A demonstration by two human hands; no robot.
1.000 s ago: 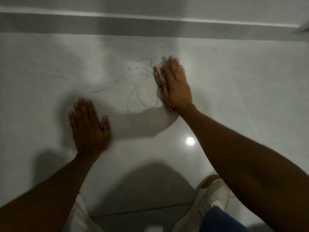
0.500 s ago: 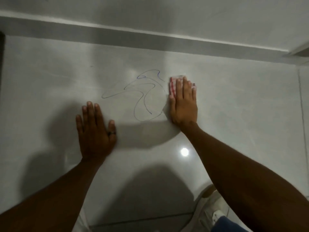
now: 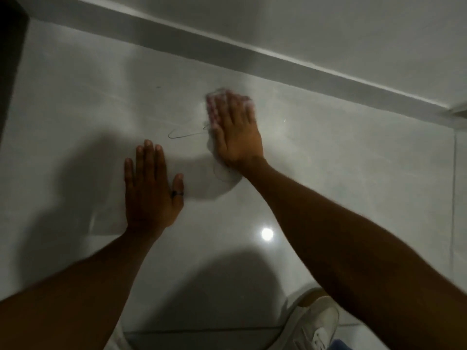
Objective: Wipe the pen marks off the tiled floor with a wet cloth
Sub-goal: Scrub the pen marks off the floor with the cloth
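Note:
My right hand (image 3: pixel 236 130) lies flat on the glossy tiled floor (image 3: pixel 341 152) and presses down a white cloth with red marks (image 3: pixel 211 107); only the cloth's left and top edges peek out past the fingers, blurred. Thin pen marks (image 3: pixel 187 134) trail left from under that hand, and a faint curve of pen line (image 3: pixel 219 176) shows just below the wrist. The rest of the scribble is hidden under the hand and cloth. My left hand (image 3: pixel 151 188) rests flat on the floor to the lower left, fingers apart, a dark ring on the thumb, holding nothing.
A grey skirting board (image 3: pixel 290 64) and the wall run diagonally across the back. A dark edge (image 3: pixel 11 59) stands at the far left. My white shoe (image 3: pixel 316 324) sits at the bottom right near a tile joint (image 3: pixel 202 330). A lamp glare (image 3: pixel 267 234) shines on the tile.
My right hand has slid left with the cloth over the scribble, so most of the marks are now covered or gone. The view has tilted. My left hand stays planted.

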